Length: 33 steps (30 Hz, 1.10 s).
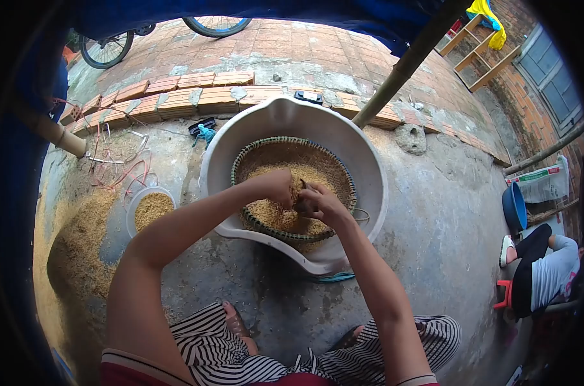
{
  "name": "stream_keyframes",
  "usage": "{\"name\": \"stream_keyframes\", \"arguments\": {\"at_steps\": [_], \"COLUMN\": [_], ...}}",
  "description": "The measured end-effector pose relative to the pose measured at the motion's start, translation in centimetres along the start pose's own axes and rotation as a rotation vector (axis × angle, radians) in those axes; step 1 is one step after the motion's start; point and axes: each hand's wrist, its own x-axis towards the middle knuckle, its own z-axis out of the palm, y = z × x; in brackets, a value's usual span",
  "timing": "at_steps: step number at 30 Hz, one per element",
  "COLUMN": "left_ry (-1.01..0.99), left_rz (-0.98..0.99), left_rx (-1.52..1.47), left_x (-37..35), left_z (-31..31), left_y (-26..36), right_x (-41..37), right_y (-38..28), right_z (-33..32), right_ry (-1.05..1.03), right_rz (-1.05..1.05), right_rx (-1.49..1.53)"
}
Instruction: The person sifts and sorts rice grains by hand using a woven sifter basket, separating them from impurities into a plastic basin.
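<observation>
We press our left hand point(276, 186) and right hand point(319, 202) together mid-frame over grain point(272, 215) in a woven basket point(266, 151) inside a grey basin point(362, 167).

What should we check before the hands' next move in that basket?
1. Both hands over the grain: ok, left hand and right hand meet above it.
2. Seating of woven basket inside basin: ok.
3. What the hands grip: cannot tell, they are bunched tight.
4. Clearance to small bowl: ok, it stands apart, left of the basin.
5. Clearance to other person: ok, seated at far right.
</observation>
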Motion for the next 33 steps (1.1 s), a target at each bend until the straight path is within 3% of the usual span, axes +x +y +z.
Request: {"name": "stream_keyframes", "arguments": {"at_steps": [1, 2, 3, 5, 9, 10, 11, 14, 18, 20, 23, 25, 27, 29, 31, 33], "left_ry": [0.143, 0.287, 0.289, 0.309, 0.359, 0.43, 0.434, 0.592, 0.615, 0.768, 0.753, 0.754, 0.546, 0.536, 0.512, 0.565], "left_rz": [0.114, 0.226, 0.222, 0.302, 0.273, 0.426, 0.417, 0.694, 0.713, 0.677, 0.543, 0.534, 0.442, 0.413, 0.478, 0.609], "left_rx": [0.017, 0.035, 0.038, -0.214, -0.18, -0.133, -0.137, -0.234, -0.191, -0.201, -0.264, -0.294, -0.645, -0.674, -0.753, -0.646], "left_x": [-1.2, -2.2, -2.7, -3.3, -1.5, -0.8, -0.2, 0.0, -0.9, -1.1, -0.1, -0.2, -0.7, -0.7, -2.4, -3.5], "left_z": [-0.7, -1.2, -1.7, -2.7, -0.4, 0.7, 1.6, 2.8, 3.0, 3.2, 3.2, 2.9, 2.8, 2.0, 0.7, -1.3], "left_y": [0.4, 0.5, 0.4, -0.2, -3.7, -4.3, -5.1, -4.1, -3.4, -3.2, -3.8, -3.9, -4.1, -4.4, -4.6, -6.2], "right_x": [0.1, 0.4, 0.5, 0.6, 0.8, 0.9, 1.1, 1.2, 0.7, 0.8, 2.0, 2.7, 3.0, 3.2, 3.3, 3.5], "right_y": [0.1, 0.6, 0.8, 1.2, 1.6, 1.8, 2.0, 2.3, 3.0, 3.0, 3.7, 4.8, 5.3, 5.3, 5.4, 5.4], "right_z": [-0.3, -0.7, -0.8, -1.3, -0.8, -0.5, -0.3, 0.5, 1.3, 1.0, 0.1, -0.4, -0.6, -0.3, -0.3, -0.4], "right_ry": [-0.003, 0.012, 0.026, -0.066, -0.136, -0.148, -0.154, -0.185, -0.246, -0.255, -0.113, 0.322, 0.326, 0.277, 0.26, 0.25], "right_rz": [-0.003, -0.009, -0.013, -0.007, -0.031, -0.046, -0.038, -0.022, -0.265, -0.367, -0.296, -0.23, -0.239, -0.209, -0.194, -0.154], "right_rx": [-0.001, 0.274, 0.552, 0.629, 0.737, 0.762, 0.76, 0.673, 0.475, 0.419, 0.528, 0.407, 0.366, 0.217, 0.227, 0.27]}}
